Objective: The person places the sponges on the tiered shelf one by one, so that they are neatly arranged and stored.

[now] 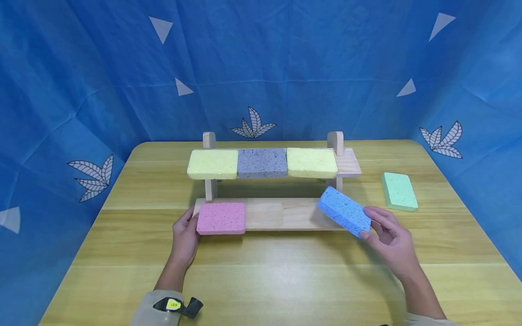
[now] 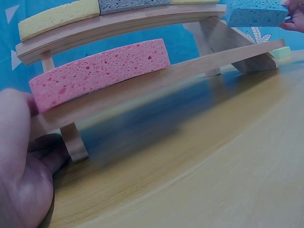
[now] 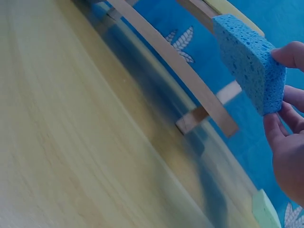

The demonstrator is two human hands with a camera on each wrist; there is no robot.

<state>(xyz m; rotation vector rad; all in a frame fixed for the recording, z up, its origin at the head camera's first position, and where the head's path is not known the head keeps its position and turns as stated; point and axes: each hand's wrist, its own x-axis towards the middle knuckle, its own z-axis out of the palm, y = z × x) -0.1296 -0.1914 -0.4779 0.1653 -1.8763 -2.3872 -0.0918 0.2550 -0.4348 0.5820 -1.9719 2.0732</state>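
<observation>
A blue sponge [image 1: 344, 212] is pinched at its right end by my right hand [image 1: 389, 237], tilted above the right part of the lower board; the right wrist view shows the sponge [image 3: 249, 61] off the wood. My left hand [image 1: 185, 235] grips the left end of the two-tier wooden rack's lower board [image 1: 281, 213], fingers underneath in the left wrist view. Beside that thumb a pink sponge [image 1: 221, 218] lies on the lower board. Along the upper board sit a yellow sponge [image 1: 213, 164], a grey sponge [image 1: 262, 162] and another yellow sponge [image 1: 311, 162], side by side.
To the right of the rack, a light green sponge [image 1: 400, 191] lies on the wooden table [image 1: 277, 280]. Bare wood [image 1: 348, 162] shows at the upper board's right end. A blue curtain [image 1: 306, 68] with leaf prints hangs behind and along both sides.
</observation>
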